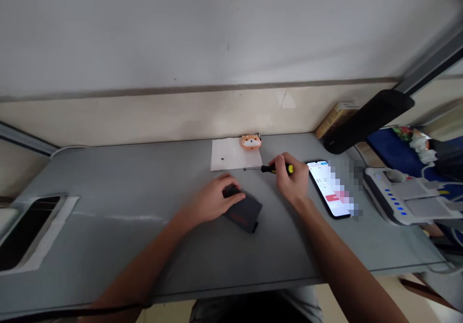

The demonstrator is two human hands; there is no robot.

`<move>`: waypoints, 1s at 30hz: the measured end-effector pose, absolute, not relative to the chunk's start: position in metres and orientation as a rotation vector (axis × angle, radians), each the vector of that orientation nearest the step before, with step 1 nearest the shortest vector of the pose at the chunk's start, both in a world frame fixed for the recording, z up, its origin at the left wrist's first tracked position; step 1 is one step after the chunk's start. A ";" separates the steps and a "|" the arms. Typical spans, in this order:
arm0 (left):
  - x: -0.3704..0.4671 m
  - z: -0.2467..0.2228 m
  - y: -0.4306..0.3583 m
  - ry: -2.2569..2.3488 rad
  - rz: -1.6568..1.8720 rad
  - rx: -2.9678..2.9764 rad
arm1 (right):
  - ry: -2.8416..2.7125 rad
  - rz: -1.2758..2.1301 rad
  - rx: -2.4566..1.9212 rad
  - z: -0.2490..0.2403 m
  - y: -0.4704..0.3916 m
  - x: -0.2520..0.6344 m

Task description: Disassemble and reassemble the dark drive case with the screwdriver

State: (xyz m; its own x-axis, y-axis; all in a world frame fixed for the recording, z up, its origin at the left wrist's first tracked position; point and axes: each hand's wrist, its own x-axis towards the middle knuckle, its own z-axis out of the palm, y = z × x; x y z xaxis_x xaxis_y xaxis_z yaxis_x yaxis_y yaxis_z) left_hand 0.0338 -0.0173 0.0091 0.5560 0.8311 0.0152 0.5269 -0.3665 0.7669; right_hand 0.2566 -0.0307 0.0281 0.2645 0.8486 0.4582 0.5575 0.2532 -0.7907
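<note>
My left hand (217,198) grips the upper left end of a dark, flat box-shaped device (244,213), which lies tilted on the grey table (119,178). In my right hand (292,178) is a screwdriver (269,168) with a black and yellow handle. Its thin shaft points left, and a tiny dark piece shows at its tip, beside the lower right corner of a white paper (229,154). On that paper lie a small dark speck-like part (222,159) and an orange animal-face case (251,141).
A lit phone (329,188) lies right of my right hand. Farther right are a white power strip (401,195), a black cylinder (369,120) and a book (334,118). Another dark-screened device (29,231) rests at the far left. A wall runs behind the table.
</note>
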 end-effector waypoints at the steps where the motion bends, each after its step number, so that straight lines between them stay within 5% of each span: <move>1: 0.035 0.008 -0.017 1.142 0.553 2.053 | -1.411 0.345 -1.414 0.028 -0.031 0.255; 17: 0.014 0.000 0.009 1.201 0.678 2.210 | -1.021 0.798 -1.328 0.032 -0.029 0.241; 30: 0.013 -0.003 0.031 1.531 0.601 2.398 | -1.137 0.595 -0.891 0.078 -0.053 0.291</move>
State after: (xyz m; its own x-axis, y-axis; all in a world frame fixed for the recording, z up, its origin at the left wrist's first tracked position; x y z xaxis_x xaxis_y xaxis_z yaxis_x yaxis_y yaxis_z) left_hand 0.0130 0.0306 -0.0030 0.3691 0.9044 0.2141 0.8086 -0.4261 0.4058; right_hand 0.2910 -0.0532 0.0784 0.3312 0.7924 0.5123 0.0306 0.5336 -0.8452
